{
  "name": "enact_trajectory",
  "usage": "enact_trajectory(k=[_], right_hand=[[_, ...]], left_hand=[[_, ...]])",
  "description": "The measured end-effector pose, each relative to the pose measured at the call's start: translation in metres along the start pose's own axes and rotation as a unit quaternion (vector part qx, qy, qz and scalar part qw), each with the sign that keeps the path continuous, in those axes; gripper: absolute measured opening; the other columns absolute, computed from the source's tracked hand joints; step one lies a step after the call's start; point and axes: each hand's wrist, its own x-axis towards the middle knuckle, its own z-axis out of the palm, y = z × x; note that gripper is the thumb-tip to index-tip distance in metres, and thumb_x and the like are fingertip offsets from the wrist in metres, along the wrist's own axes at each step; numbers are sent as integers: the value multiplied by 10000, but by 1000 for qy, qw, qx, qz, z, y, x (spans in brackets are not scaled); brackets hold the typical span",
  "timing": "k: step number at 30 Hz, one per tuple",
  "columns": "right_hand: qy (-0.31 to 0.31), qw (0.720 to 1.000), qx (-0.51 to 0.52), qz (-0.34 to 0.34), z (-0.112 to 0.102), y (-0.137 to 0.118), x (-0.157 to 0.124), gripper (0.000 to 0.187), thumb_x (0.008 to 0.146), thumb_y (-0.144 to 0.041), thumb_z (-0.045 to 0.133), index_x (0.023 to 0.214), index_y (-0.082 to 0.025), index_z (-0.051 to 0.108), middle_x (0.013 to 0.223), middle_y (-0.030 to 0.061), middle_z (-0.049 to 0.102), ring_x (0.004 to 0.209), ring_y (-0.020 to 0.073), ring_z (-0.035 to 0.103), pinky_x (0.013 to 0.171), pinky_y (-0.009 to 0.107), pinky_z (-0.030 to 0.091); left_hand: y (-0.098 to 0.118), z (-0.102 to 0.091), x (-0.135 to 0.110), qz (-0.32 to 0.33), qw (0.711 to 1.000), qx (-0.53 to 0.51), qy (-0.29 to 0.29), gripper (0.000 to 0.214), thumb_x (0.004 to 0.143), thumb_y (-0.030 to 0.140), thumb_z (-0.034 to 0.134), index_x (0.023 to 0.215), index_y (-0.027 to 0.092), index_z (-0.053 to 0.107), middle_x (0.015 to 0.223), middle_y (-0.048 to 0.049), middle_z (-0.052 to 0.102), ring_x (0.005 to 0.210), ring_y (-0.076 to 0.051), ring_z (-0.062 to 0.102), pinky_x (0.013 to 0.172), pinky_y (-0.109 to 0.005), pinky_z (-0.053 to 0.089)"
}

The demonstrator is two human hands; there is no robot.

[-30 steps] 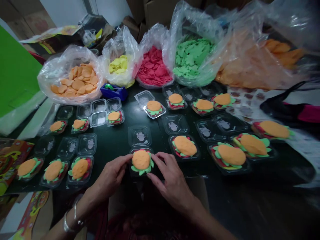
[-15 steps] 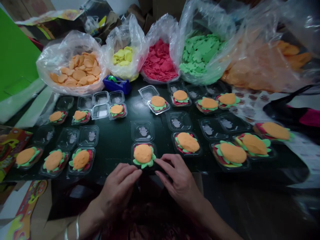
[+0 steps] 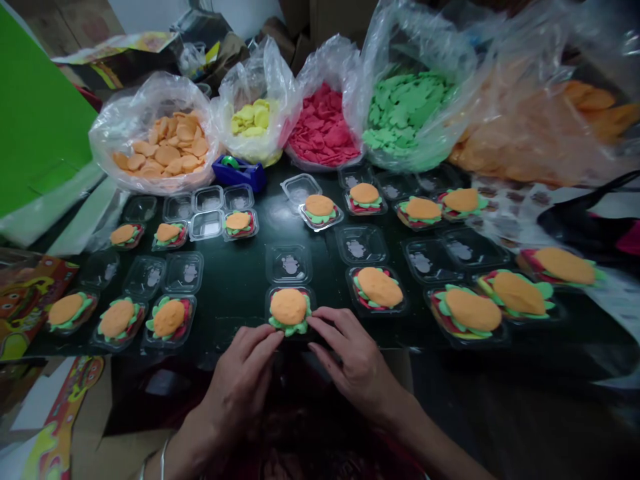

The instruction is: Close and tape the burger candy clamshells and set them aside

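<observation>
At the near edge of the table (image 3: 233, 280), a burger (image 3: 289, 307) with an orange top sits in its clear box (image 3: 269, 295), whose lid (image 3: 303, 261) lies open behind it. The left hand (image 3: 243, 370) is at the near left corner, fingers bunched together; its thumb is hidden, and I cannot tell whether the fingertips touch the box. The right hand (image 3: 353, 360) has thumb and fingers apart, the foremost fingertip right by the burger's right edge; contact there is hard to judge. A frilly green leaf (image 3: 299, 327) pokes out in front, covering much of the box's near side and the layers beneath. The pale sticker (image 3: 289, 264) on the lid is too faint to make out. Around the left wrist, a bracelet (image 3: 163, 460) is cut off by the bottom of the view. The carton (image 3: 35, 300) at far left runs out of the picture, and a black thing (image 3: 575, 217) at right is cropped and blurred. At the back right, crumpled film on the bag (image 3: 515, 107) veils what it holds, apart from some smeared orange pieces (image 3: 590, 97).
</observation>
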Motion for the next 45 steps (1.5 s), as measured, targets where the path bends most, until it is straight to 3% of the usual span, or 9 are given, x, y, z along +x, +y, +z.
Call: enact_trajectory(k=[6, 13, 18, 21, 27, 31, 37, 42, 45], right_hand=[[-3, 999, 30, -21, 0, 2, -3, 283, 866, -71, 513, 1118, -172, 594, 955, 88, 579, 881, 195, 517, 730, 347, 514], [-2, 999, 36, -17, 3, 1, 0, 256, 868, -92, 511, 1082, -174, 626, 919, 86, 605, 848, 191, 537, 702, 335, 515], [-1, 999, 34, -26, -1, 1, -1, 268, 859, -68, 515, 1090, -147, 626, 897, 85, 588, 826, 181, 522, 689, 306, 501], [-1, 999, 11, -32, 0, 1, -1, 271, 863, -80, 515, 1101, -148, 625, 872, 83, 578, 804, 185, 508, 668, 307, 494], [-39, 999, -22, -16, 4, 1, 2, 282, 881, -121, 491, 1142, -147, 594, 872, 93, 586, 790, 202, 497, 666, 347, 500], [-47, 998, -28, -13, 5, 0, 5, 253, 873, -127, 491, 1105, -132, 594, 835, 88, 596, 767, 209, 499, 643, 350, 497], [-56, 997, -55, 0, 2, -1, 11, 210, 877, -137, 495, 1053, -156, 607, 801, 71, 587, 740, 203, 504, 622, 329, 472], [-12, 1000, -28, -6, 5, 1, 12, 147, 859, -117, 510, 991, -160, 558, 799, 65, 584, 724, 198, 499, 621, 325, 465], [59, 998, -19, 7, 11, 0, 13, 124, 826, -149, 577, 923, -170, 502, 805, 63, 565, 734, 206, 499, 635, 345, 475]], left_hand=[[-13, 5, -5, -57, 998, 7, -2, 386, 871, 27, 398, 1214, 164, 510, 1017, -100, 571, 917, -174, 548, 768, -303, 527], [-14, 1, 7, -98, 988, 18, -121, 339, 878, 82, 382, 1148, 178, 564, 875, -57, 585, 752, -156, 554, 640, -262, 512], [-12, -3, 1, -24, 998, -23, -49, 354, 882, 81, 397, 1196, 182, 525, 894, -64, 584, 768, -143, 563, 643, -234, 503], [-9, 1, -2, -2, 996, 18, -92, 379, 865, 110, 434, 1225, 199, 513, 849, -51, 573, 701, -150, 556, 572, -237, 491], [-7, 9, 11, -67, 984, 53, -158, 431, 862, 97, 387, 1291, 117, 412, 842, -89, 679, 692, -190, 644, 590, -293, 530], [-5, 10, 21, -102, 969, 80, -209, 370, 861, 122, 417, 1227, 128, 470, 755, -70, 715, 604, -194, 669, 522, -264, 509], [-4, -10, 21, -91, 982, -57, -157, 338, 885, 136, 430, 1202, 198, 530, 906, -54, 737, 726, -160, 696, 616, -222, 528], [-22, -40, 77, -57, 998, -25, -7, 180, 887, 166, 485, 1010, 183, 616, 914, -42, 706, 817, -151, 657, 735, -247, 517], [-47, -33, 131, -10, 990, 117, -84, 256, 847, 183, 556, 1094, 121, 583, 1121, -139, 637, 1055, -256, 576, 898, -405, 459]])
